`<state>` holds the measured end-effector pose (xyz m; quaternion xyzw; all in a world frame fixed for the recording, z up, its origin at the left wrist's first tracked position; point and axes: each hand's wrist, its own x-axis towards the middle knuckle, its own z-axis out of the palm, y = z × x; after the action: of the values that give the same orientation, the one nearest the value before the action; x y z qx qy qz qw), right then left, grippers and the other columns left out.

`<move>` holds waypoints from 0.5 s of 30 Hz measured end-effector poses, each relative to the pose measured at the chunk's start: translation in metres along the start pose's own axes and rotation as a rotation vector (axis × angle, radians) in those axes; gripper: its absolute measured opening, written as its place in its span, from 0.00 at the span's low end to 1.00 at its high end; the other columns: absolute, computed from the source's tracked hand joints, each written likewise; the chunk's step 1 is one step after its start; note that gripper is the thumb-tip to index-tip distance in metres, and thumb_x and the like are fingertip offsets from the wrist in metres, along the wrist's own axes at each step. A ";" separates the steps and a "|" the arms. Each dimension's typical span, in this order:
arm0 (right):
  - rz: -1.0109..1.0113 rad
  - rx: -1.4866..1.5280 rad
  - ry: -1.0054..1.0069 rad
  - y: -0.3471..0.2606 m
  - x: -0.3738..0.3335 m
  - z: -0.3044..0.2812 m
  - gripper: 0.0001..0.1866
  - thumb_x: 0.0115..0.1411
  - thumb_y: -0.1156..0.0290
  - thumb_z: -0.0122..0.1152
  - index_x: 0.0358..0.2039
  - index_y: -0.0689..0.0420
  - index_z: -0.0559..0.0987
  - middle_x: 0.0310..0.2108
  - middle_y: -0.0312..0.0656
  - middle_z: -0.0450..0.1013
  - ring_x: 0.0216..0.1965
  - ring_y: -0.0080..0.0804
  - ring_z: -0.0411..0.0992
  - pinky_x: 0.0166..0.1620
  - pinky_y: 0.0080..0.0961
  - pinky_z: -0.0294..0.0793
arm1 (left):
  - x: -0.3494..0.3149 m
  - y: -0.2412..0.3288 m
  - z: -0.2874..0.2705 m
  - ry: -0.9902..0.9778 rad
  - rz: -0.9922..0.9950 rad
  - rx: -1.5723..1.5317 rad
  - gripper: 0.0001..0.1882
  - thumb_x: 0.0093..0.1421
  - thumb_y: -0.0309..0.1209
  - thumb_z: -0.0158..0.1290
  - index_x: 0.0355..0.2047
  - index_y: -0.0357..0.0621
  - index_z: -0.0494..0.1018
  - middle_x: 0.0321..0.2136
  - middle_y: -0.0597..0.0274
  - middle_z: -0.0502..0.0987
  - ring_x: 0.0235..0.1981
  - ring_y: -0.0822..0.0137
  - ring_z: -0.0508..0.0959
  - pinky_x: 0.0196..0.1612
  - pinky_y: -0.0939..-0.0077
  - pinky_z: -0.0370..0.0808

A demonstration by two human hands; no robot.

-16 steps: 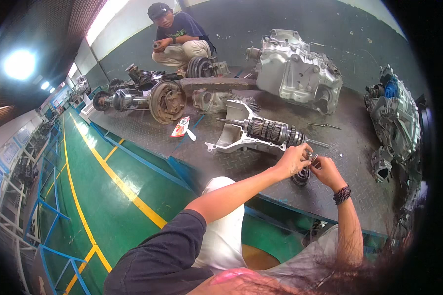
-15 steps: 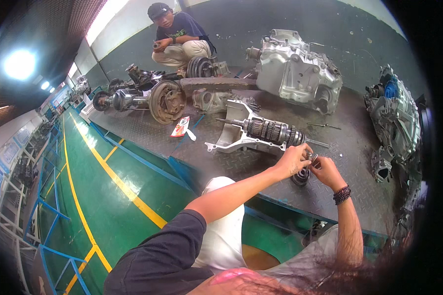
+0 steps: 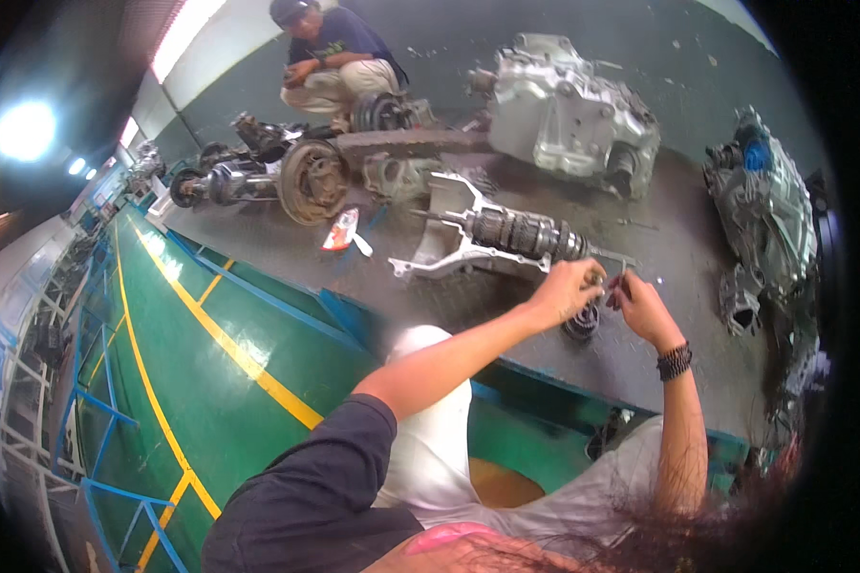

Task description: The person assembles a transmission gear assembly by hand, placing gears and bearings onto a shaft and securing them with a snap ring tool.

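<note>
Not much has changed in the last half second. Both hands stay bunched together at the same spot by the thin end of the gear shaft [image 3: 521, 234]; they only sit a touch higher in the frame, which looks more like the head tilting than the hands moving. So the fiddly work is still going on right there and nothing has been put down or picked up.

Closest in, the left hand [image 3: 566, 291] has its fingers curled in tight, tips pinched toward the right hand [image 3: 645, 310], which is also nearly closed, with a dark bead band [image 3: 674, 361] on the wrist. Whatever is between the fingertips is too small to make out, so I can't tell what either hand actually grips. A thin sliver pokes up by the right fingers, maybe a pin, can't say.

Just under the hands a small dark ring [image 3: 580, 323] lies on the grey platform [image 3: 287, 253], half covered by them.

Farther back sits a big silver housing [image 3: 573, 119], an axle with a rusty drum [image 3: 306, 181], and a crouching person [image 3: 334, 62], whose hands are hard to read.
</note>
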<state>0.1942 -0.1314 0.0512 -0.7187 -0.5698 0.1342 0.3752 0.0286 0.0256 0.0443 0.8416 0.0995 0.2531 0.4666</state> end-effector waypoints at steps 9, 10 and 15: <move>-0.002 -0.243 -0.101 -0.001 -0.010 -0.013 0.12 0.68 0.68 0.63 0.47 0.61 0.85 0.36 0.57 0.82 0.40 0.58 0.81 0.45 0.49 0.79 | 0.004 -0.006 -0.001 -0.024 -0.019 0.089 0.16 0.68 0.30 0.65 0.54 0.40 0.82 0.47 0.44 0.87 0.50 0.59 0.88 0.52 0.67 0.83; -0.019 -0.261 -0.098 -0.003 -0.010 -0.014 0.12 0.69 0.68 0.62 0.46 0.61 0.85 0.34 0.55 0.83 0.36 0.55 0.81 0.43 0.46 0.79 | 0.005 -0.004 -0.001 -0.036 -0.024 0.083 0.16 0.67 0.30 0.66 0.54 0.40 0.82 0.46 0.45 0.87 0.50 0.59 0.88 0.52 0.68 0.83; 0.013 -0.163 -0.098 -0.014 -0.005 -0.015 0.12 0.70 0.66 0.64 0.43 0.63 0.84 0.29 0.49 0.83 0.31 0.45 0.82 0.39 0.39 0.79 | 0.003 0.005 -0.003 -0.040 -0.050 0.114 0.16 0.68 0.28 0.64 0.54 0.38 0.81 0.46 0.46 0.88 0.49 0.62 0.88 0.51 0.71 0.83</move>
<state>0.1917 -0.1410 0.0695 -0.7432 -0.5917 0.1247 0.2863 0.0297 0.0266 0.0508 0.8688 0.1254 0.2185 0.4262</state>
